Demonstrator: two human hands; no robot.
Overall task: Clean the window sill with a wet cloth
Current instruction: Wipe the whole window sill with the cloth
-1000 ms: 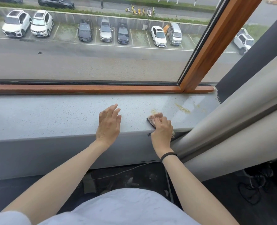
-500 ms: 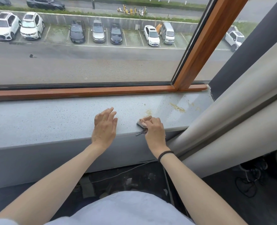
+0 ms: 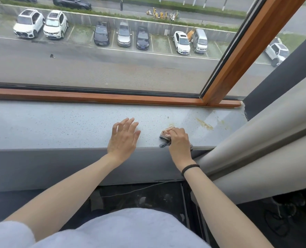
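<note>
on the head camera, my only feed, a pale grey speckled stone window sill (image 3: pixel 59 126) ran across the picture under a reddish-brown wooden window frame (image 3: pixel 95 96). the left hand (image 3: pixel 123 138) lay flat near the sill's front edge, fingers straight and fanned apart, holding nothing. just to its right, and not touching it, the right hand (image 3: pixel 178 140) had its fingers curled over a small, crumpled grey-and-pink knit cloth (image 3: pixel 164 139). it pressed the cloth down on the sill close to the front edge. one grey corner stuck out to the left of the hand and another bit showed by the wrist, which wore a thin black band (image 3: pixel 190 168). a yellowish-brown smear (image 3: pixel 205 124) lay on the sill further right, apart from the cloth. fainter marks sat beyond it towards the corner, beside the folds of a pale grey curtain (image 3: pixel 265 140).

i judged the cloth light, soft and limp. it would bunch under the fingers rather than keep a shape, and if wet it should drag a little on the stone instead of sliding freely. holding it bunched under the palm, with the fingertips bearing down on top, looked to me the right hold. a loose corner could trail off the edge. i read the smear as not yet wiped.
</note>
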